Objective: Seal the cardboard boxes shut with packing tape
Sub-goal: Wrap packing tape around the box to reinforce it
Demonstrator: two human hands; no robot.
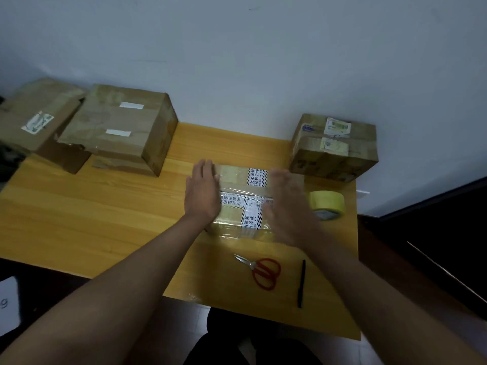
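Observation:
A small cardboard box [243, 204] with shiny clear tape and black-and-white printed tape lies in the middle of the wooden table [105, 219]. My left hand [201, 192] lies flat along the box's left side, fingers straight. My right hand [286, 204], blurred, is spread over the box's right side with straight fingers. A yellowish roll of packing tape [327, 205] stands just right of the box, partly behind my right hand.
Red-handled scissors [261, 271] and a black pen [301, 283] lie near the table's front edge. Two larger boxes [118, 130] [37, 122] sit at the back left, another labelled box [333, 147] at the back right. A wall rises behind the table.

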